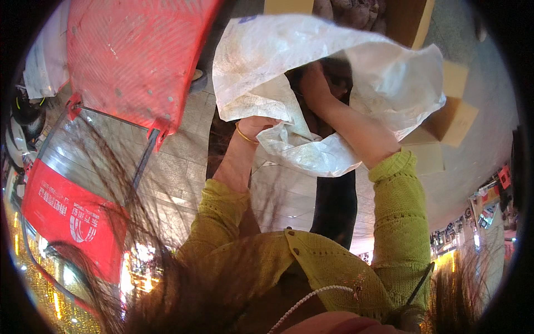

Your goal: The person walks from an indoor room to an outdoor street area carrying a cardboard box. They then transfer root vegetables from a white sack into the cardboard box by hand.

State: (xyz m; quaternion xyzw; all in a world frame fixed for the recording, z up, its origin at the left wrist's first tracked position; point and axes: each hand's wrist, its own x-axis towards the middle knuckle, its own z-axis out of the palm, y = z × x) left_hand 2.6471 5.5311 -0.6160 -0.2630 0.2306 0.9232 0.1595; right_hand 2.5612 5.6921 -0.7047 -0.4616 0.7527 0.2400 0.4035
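A large white woven-plastic sack (388, 83) hangs wide-mouthed in front of me. Its crumpled near rim is gripped by my left hand (258, 125), which wears a gold-coloured bangle. My right hand (313, 81) reaches down through the sack's mouth, with the forearm crossing the near rim. The fingers of that hand are lost in the dark inside, so what they touch cannot be seen. Some dark contents show dimly around it, too shaded to name.
Behind the sack, a cardboard box (411, 23) with spread flaps holds several lumpy, purplish-brown things (354, 12). To the left is a red platform trolley (137, 54) with a metal handle frame and a red printed panel (75, 225). A shoe (199, 80) stands beside the trolley on the tiled floor (175, 158).
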